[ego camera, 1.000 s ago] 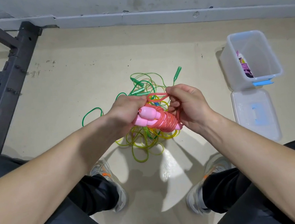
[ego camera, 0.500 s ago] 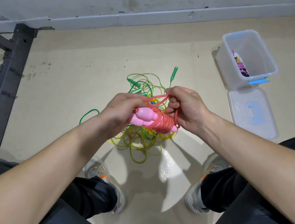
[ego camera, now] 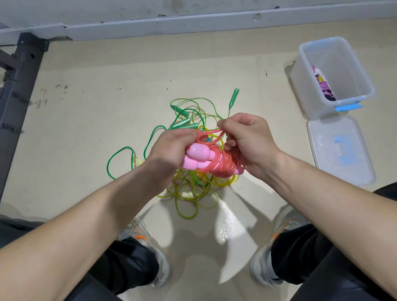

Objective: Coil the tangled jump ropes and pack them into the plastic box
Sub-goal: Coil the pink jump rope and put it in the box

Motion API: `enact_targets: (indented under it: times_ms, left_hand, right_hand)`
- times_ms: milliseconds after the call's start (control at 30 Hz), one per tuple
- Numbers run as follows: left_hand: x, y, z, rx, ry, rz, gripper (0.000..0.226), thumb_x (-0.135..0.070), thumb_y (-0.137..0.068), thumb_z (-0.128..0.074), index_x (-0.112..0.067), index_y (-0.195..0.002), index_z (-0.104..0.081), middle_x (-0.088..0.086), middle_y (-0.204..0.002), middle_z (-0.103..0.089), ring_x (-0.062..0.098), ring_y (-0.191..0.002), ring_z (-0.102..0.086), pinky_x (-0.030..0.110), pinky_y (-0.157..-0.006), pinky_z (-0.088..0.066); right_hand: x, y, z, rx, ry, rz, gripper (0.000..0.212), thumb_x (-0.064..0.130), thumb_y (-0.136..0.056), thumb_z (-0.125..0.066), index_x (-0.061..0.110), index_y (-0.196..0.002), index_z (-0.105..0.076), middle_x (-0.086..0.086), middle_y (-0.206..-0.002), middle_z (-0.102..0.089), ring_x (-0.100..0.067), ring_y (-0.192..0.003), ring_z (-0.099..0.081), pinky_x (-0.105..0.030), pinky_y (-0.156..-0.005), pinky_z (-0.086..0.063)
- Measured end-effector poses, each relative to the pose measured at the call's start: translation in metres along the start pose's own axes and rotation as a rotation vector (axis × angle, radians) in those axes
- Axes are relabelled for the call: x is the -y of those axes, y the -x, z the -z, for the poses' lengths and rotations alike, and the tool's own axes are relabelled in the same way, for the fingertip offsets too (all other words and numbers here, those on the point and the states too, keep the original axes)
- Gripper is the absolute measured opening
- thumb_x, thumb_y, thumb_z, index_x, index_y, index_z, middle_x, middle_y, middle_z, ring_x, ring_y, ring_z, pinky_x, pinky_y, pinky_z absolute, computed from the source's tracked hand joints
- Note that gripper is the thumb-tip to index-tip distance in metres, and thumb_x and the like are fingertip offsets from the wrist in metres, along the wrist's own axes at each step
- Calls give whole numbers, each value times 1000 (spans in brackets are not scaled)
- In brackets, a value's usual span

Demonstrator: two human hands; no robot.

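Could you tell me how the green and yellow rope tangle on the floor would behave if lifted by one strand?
The tangle would probably hang floppy: its thin strands lie in loose loops. It likely lifts as one clump, since the strands cross repeatedly. A green handle at its edge may dangle.

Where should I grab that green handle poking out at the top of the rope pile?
Grip the green handle around its middle, coming down from above. It seems to lie flat on the floor, clear of the tangle, so fingers can close across its narrow sides.
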State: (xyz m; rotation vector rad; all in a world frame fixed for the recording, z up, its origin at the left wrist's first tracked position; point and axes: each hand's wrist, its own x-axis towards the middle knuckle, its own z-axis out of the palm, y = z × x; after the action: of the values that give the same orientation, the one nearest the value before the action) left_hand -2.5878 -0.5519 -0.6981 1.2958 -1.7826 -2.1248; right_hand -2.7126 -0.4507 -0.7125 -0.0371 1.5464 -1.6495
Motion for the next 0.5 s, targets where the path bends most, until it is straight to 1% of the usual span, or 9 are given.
enact_targets:
  times_ms: [33,67,133,167,200,267,333,400,500]
  left_hand:
    - [-1,1,-1,9,10,12,27,-19,-105,-47,-8,-99,-70,17,-83,-75,31,-73,-72,36,-69,-61]
    - [-2,1,-1,13,22,23,29,-26,-105,-50,-5,-99,-71,21,-86,-75,32,-74,-73,35,-67,-61]
    - [0,0,-1,35,51,39,33,-30,-102,-57,0,-106,-70,31,-95,-72,36,-83,-74,43,-77,-62]
    - [1,0,0,40,65,49,33,-27,-100,-60,2,-110,-70,34,-99,-71,38,-88,-74,46,-82,-61]
    - [1,0,1,35,80,65,31,-23,-99,-61,4,-112,-69,36,-101,-69,38,-89,-74,46,-83,-61]
    - [2,0,2,23,107,106,26,-14,-97,-64,5,-113,-68,37,-102,-68,34,-86,-74,41,-77,-62]
    - [3,0,3,34,134,137,19,-9,-95,-63,3,-110,-68,34,-100,-70,31,-82,-75,39,-73,-62]
    - [4,-1,3,22,160,149,14,-5,-95,-63,-1,-107,-68,25,-92,-73,27,-77,-75,36,-67,-62]
    - [4,1,1,-25,154,124,12,-6,-97,-60,-5,-108,-66,12,-78,-74,21,-67,-74,30,-56,-58]
  right_hand:
    - [0,0,0,-5,4,1,23,-2,-87,-67,8,-69,-56,0,-46,-41,-12,-40,-34,-26,-47,-31]
    - [1,1,-1,-5,12,3,24,-2,-87,-67,8,-68,-56,0,-46,-41,-13,-41,-34,-25,-47,-31]
    - [1,3,-2,3,32,13,26,-4,-87,-65,8,-66,-56,-1,-45,-40,-14,-42,-33,-24,-47,-29]
    - [0,3,-2,7,42,20,27,-5,-86,-65,8,-65,-55,0,-44,-40,-14,-41,-33,-24,-47,-29]
    - [-1,3,-3,10,55,29,27,-5,-86,-65,8,-64,-56,0,-43,-40,-14,-41,-33,-24,-47,-28]
    - [-3,3,-3,14,100,55,27,-5,-86,-66,8,-64,-57,0,-43,-40,-14,-41,-33,-23,-46,-28]
    - [-6,5,-3,24,155,79,18,-3,-86,-68,3,-71,-60,0,-43,-41,-13,-41,-34,-20,-44,-29]
    - [-6,7,-3,38,205,100,9,-1,-87,-68,-2,-80,-63,2,-42,-44,-11,-40,-37,-17,-43,-31]
    - [-6,9,-3,28,260,128,9,2,-88,-68,-2,-82,-65,5,-42,-49,-8,-39,-42,-16,-44,-35]
